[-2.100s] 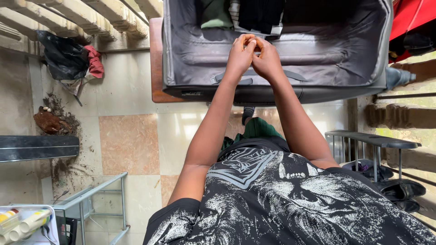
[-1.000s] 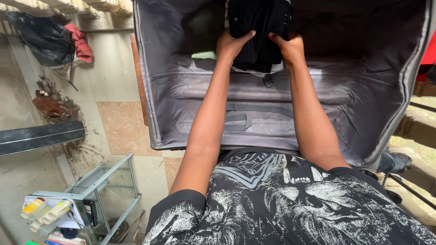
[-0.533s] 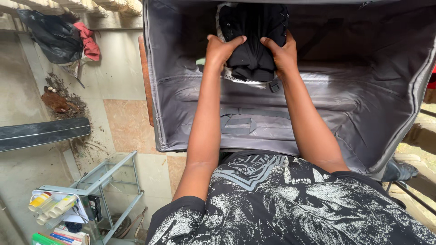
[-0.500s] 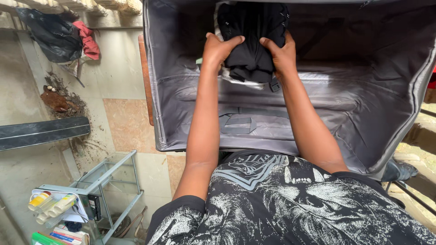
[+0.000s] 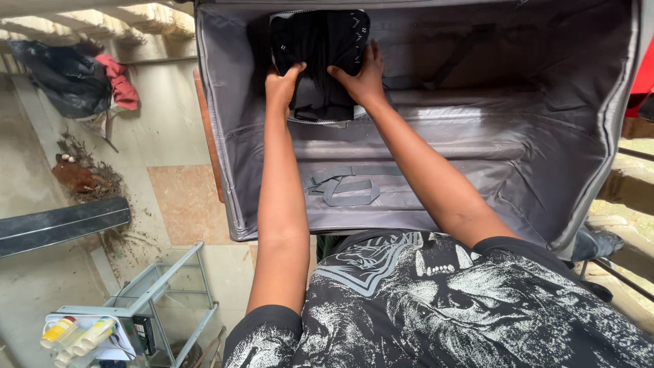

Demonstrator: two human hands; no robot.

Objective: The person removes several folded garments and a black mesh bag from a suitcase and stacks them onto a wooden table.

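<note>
Black short-sleeved shirt, white skull print

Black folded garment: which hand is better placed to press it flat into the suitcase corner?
Probably the right hand: it lies on the black folded garment, while the left hand grips its edge.

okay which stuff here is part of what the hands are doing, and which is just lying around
In use: left hand and right hand gripping the folded black clothes, inside the open grey suitcase.

Lying about: black bag, red cloth, metal rack, bottles.
</note>
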